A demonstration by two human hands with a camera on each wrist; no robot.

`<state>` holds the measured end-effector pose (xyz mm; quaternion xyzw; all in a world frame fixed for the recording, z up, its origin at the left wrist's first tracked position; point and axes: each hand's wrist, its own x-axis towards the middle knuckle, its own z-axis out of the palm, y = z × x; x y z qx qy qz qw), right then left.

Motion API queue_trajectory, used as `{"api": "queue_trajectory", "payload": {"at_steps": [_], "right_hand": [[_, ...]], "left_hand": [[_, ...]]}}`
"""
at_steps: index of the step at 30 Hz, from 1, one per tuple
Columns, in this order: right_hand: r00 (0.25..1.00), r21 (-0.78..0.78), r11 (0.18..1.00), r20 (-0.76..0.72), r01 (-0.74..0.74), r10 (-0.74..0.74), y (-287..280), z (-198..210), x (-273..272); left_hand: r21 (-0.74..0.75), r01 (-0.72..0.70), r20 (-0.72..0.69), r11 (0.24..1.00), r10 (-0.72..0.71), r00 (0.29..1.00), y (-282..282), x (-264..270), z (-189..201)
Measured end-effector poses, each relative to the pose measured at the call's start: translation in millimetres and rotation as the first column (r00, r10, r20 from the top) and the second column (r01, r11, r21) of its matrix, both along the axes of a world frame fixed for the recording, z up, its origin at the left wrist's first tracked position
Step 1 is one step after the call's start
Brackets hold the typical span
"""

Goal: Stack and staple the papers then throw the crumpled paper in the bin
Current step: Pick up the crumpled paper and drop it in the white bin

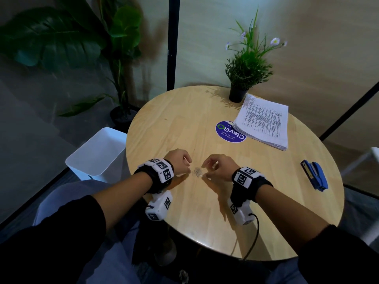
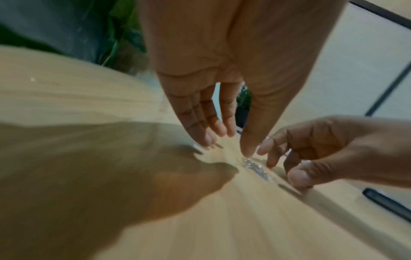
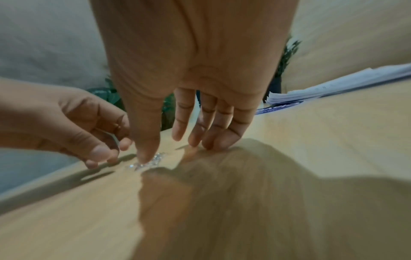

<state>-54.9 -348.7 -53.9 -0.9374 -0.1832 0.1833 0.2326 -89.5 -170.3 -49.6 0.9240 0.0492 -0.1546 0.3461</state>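
Near the front edge of the round pale wooden table (image 1: 205, 111), left hand (image 1: 178, 163) and right hand (image 1: 219, 166), fingers relaxed and loosely extended, are flanking a small glittering heap of loose metal staples (image 1: 198, 172); both thumbs are touching the heap, though a pinch cannot be confirmed.

A small potted plant (image 1: 243, 78) stood at the round table's (image 1: 184, 111) far edge. A blue round sticker (image 1: 227, 133) lay near the table's middle. A tall leafy plant (image 1: 114, 48) stood on the floor beyond.

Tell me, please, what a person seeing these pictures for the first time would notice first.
Both hands meet at the near middle of the round wooden table: the left hand and the right hand reach with their fingertips into a small glittering heap, probably loose staples. Far right lies a stack of printed papers, nearer a blue stapler, and a white bin stands left of the table.
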Motion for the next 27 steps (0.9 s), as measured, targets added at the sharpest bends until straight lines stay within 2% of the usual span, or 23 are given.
{"api": "queue_trajectory", "payload": {"at_steps": [3,6,9,11,22,27], "right_hand": [[0.999,-0.114,0.993,0.036,-0.026,0.030,7,1,-1],[0.997,-0.140,0.988,0.035,-0.070,0.076,19,-1,0],[0.999,-0.073,0.996,0.007,-0.048,0.049,26,-1,0],[1.000,-0.031,0.999,-0.014,-0.013,0.013,27,-2,0],[0.998,-0.068,0.995,-0.015,-0.069,0.068,23,-4,-2],[0.999,0.078,0.997,-0.045,0.026,-0.023,9,-3,1]], "left_hand": [[0.107,0.087,-0.013,0.990,-0.086,0.996,-3,-1,-4],[0.032,0.049,0.017,0.998,-0.049,0.999,-12,-1,-11],[-0.064,-0.047,0.033,0.997,0.049,0.998,-15,-3,-14],[-0.074,-0.074,0.033,0.995,0.076,0.997,-14,-5,-15],[0.083,0.017,0.000,0.996,-0.017,1.000,-13,-2,-9],[0.093,0.029,-0.013,0.995,-0.028,1.000,-18,3,-8]]}}
